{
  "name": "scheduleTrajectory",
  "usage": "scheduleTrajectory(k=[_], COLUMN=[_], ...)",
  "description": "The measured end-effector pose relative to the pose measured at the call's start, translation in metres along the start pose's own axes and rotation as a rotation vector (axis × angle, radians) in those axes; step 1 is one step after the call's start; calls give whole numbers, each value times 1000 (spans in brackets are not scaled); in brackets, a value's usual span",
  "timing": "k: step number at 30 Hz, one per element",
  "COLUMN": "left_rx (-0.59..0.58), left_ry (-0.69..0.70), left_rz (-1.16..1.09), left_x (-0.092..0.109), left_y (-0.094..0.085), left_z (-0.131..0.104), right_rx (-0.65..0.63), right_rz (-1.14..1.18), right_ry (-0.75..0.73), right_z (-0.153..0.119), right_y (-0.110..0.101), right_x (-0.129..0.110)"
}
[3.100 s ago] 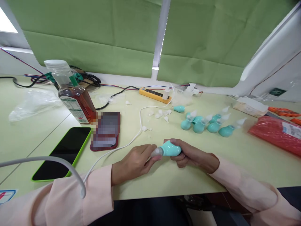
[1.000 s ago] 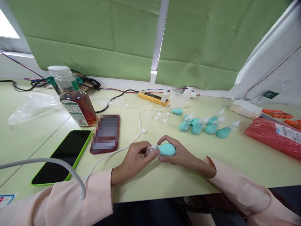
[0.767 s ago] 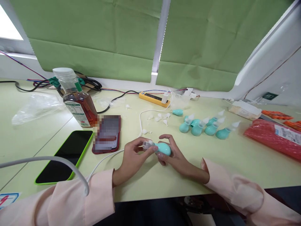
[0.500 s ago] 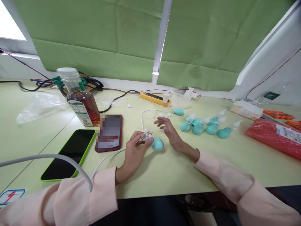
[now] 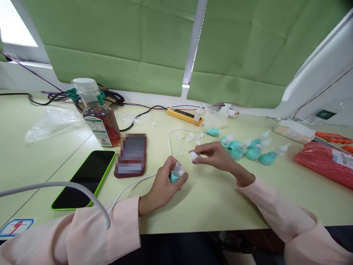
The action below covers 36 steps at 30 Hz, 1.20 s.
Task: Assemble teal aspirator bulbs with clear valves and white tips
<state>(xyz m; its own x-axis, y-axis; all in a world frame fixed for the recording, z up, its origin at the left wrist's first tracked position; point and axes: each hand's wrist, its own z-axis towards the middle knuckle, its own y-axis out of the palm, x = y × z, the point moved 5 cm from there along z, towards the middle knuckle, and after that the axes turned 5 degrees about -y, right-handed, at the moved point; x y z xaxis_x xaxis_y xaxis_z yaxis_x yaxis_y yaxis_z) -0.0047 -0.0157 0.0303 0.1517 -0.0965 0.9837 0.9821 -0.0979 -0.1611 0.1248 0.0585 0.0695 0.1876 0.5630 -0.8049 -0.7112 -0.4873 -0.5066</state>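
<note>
I'm seeing a flat pale-green tabletop (image 5: pixel 209 211) carrying a dark-red rectangular phone (image 5: pixel 131 156). Right of the phone, the left hand (image 5: pixel 163 186) and, farther right, the right hand (image 5: pixel 216 154) are gripping: left curling round a rounded teal bulb (image 5: pixel 174 177), right pinching a small white plastic piece (image 5: pixel 193 156).

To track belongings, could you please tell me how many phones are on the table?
2: the green-edged phone by the left sleeve, and the red-edged phone to its right, beside the bottle.

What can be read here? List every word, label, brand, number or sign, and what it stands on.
Nothing reads for certain.
Blue-framed table sticker: red mark, perhaps "9".
Bottle label: too small.
Red package's label: too small.
Maroon phone's screen: pixelated.
White box: too faint.
Dark green label, right: too blurred.
</note>
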Motion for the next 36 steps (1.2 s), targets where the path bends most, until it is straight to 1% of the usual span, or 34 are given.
scheduleTrajectory(k=[2, 3, 5, 7, 9, 11, 14, 20, 24, 27, 29, 31, 33, 36], left_rx=[-27, -48, -96, -144, -170, -186, -219, -258, -306, -326, -328, -329, -319, -294], left_ry=[33, 66, 146, 202, 223, 234, 262, 308, 362, 376, 382, 373, 356, 345], left_rz=[171, 261, 449, 640, 812, 940, 1071, 1175, 1236, 1306, 1341, 1333, 1297, 1248], left_x=[2, 4, 9, 13, 14, 13, 12, 14, 13, 9, 7, 6, 6, 7], left_y=[3, 4, 8, 11, 13, 14, 18, 23, 28, 31, 31, 30, 28, 24], left_z=[1, 0, -2, -4, -7, -8, -9, -10, -10, -10, -9, -8, -7, -7], right_rx=[-95, -126, -146, -143, -140, -159, -226, -359, -476, -495, -498, -497, -481, -401], right_rz=[133, 163, 165, 100, -6, -103, -214, -533, -704, -890, -953, -880, -723, -537], right_ry=[55, 65, 46, -19, -111, -190, -239, -248, -236, -227, -236, -257, -270, -264], right_z=[-14, -19, -26, -29, -30, -32, -36, -40, -46, -49, -49, -48, -45, -40], right_y=[2, 3, 7, 9, 12, 14, 18, 21, 27, 32, 34, 34, 33, 28], right_x=[-3, -4, -5, -9, -15, -21, -28, -37, -41, -43, -43, -43, -41, -36])
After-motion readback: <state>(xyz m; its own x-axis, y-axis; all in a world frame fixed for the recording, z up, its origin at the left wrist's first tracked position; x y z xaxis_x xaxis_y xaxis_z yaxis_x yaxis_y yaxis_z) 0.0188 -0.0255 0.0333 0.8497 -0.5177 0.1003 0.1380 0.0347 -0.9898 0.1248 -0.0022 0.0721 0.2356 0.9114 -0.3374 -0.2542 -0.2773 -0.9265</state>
